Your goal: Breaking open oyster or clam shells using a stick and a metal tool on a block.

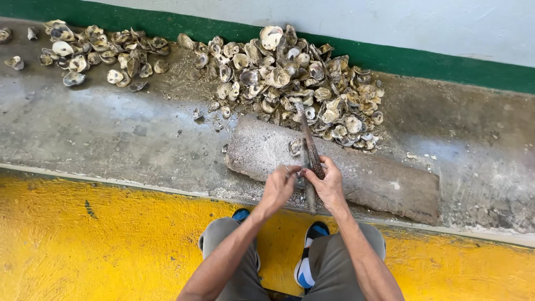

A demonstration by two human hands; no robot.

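Note:
My right hand (327, 184) grips a long rusty metal bar (308, 139) that points away from me toward the shell heap. Right beside it, my left hand (278, 187) pinches something small against the bar; what it holds is hidden by the fingers. Both hands hover over the near edge of a rough grey stone slab (368, 175) lying on the wet concrete ledge. One oyster shell (295, 147) rests on the slab just left of the bar. A big pile of oyster shells (295, 83) lies behind the slab.
A smaller spread of shells (100, 53) lies at the far left by the green-striped wall (434, 64). The ledge drops to a yellow-painted floor (100, 239), where my knees and blue shoes (312, 262) are.

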